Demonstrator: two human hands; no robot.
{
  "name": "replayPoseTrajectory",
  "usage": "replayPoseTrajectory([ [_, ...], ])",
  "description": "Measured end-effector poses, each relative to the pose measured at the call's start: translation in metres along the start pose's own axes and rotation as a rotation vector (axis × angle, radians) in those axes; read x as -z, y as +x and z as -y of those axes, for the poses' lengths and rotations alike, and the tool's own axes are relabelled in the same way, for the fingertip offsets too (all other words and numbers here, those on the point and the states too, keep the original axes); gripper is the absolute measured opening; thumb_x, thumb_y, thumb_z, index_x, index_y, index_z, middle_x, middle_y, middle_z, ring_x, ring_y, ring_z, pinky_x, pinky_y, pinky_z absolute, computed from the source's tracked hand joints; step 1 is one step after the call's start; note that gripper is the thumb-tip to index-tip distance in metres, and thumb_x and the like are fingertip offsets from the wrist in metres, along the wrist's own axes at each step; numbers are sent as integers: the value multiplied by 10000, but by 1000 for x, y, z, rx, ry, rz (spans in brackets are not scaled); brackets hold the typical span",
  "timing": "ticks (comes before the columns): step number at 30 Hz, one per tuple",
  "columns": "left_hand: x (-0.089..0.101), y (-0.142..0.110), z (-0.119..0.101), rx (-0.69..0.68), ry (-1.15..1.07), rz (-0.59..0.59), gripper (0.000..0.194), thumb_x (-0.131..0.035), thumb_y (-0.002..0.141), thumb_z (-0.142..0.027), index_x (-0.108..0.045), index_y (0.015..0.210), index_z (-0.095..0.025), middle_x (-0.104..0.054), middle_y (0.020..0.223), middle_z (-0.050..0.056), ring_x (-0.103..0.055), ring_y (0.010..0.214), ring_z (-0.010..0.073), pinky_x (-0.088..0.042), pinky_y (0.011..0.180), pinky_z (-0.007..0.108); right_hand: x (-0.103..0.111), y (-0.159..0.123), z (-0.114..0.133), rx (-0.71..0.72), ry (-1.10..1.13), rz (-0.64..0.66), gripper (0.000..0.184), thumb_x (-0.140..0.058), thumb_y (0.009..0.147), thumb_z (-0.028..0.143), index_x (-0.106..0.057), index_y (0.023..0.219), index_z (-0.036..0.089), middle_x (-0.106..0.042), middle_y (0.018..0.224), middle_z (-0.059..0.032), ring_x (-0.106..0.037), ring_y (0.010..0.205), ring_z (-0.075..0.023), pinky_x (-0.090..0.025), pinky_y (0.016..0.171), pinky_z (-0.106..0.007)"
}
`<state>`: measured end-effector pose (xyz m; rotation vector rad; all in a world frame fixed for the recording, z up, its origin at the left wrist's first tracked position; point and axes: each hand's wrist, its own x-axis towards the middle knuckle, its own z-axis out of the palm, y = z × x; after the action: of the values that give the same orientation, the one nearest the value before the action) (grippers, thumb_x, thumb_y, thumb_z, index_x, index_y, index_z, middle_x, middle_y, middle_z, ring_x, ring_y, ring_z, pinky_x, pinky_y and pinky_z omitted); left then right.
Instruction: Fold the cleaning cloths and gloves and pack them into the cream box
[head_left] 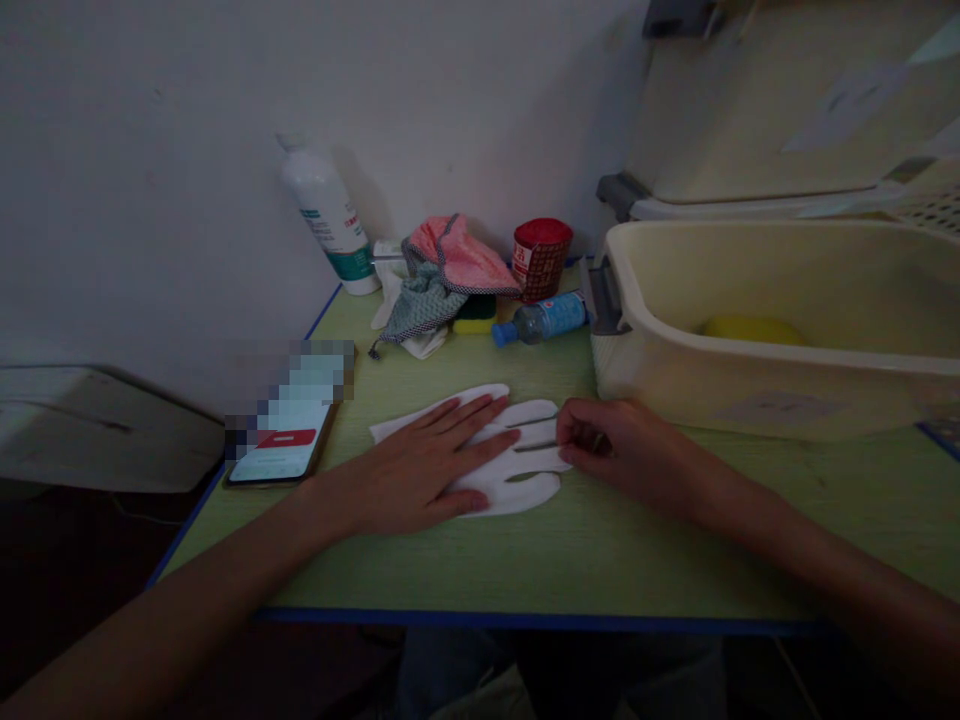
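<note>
White and flat on the table (pixel 450 575), the glove (pixel 501 474) is partly covered by the spread left hand (pixel 420 465); its fingers, pointed rightward, are met by the curled right hand (pixel 637 445) (any pinch cannot be told).

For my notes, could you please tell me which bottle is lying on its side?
The small blue-capped bottle beside the cream tub; the large white bottle stands on its base.

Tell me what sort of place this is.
Probably a household work area, judging by the pale green, blue-edged tabletop, the yellow-and-dark-green sponge and the open cream plastic bin on it.
</note>
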<state>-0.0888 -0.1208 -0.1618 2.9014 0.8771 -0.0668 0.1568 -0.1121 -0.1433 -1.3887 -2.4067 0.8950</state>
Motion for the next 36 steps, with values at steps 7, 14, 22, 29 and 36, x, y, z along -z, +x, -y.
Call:
replayPoseTrajectory([
  [7, 0, 1, -1, 9, -18, -7, 608, -299, 926, -522, -185, 1450, -236, -33, 1548, 101, -41, 1426, 214, -109, 1150, 403, -1, -1, 5, 8, 31, -34, 159, -528, 692, 19, -474, 702, 169, -502, 586, 44, -473, 538, -92, -343, 531, -210],
  [14, 0, 1, -1, 6, -31, -1, 616, -309, 922, -527, -184, 1450, -235, -29, 1546, 102, -44, 1426, 221, -116, 1148, 415, 0, 0, 3, 57, 163, -70, 105, -528, 736, 84, -476, 720, 175, -543, 648, 24, -505, 575, -94, -406, 556, -214],
  [22, 0, 0, -1, 11, -38, -9, 603, -314, 924, -520, -201, 1446, -239, -19, 1549, 92, -49, 1426, 218, -118, 1149, 400, -3, 2, 1, 16, 107, -95, 144, -576, 716, 67, -473, 713, 168, -534, 611, 38, -508, 550, -87, -379, 535, -203],
  [29, 0, 0, -1, 9, -19, 2, 604, -305, 928, -514, -179, 1450, -239, -2, 1548, 102, -40, 1426, 218, -117, 1147, 406, -3, 0, 1, 26, -88, -94, 172, -615, 706, 72, -480, 645, 161, -522, 571, 34, -458, 515, -85, -303, 508, -209],
  [36, 1, 0, 0, 9, -19, 11, 603, -303, 930, -510, -178, 1451, -231, -10, 1548, 102, -44, 1426, 217, -113, 1149, 400, 2, -2, 0, 54, -273, -54, 173, -501, 748, 3, -570, 668, 140, -583, 726, -37, -512, 631, -120, -355, 608, -235],
])
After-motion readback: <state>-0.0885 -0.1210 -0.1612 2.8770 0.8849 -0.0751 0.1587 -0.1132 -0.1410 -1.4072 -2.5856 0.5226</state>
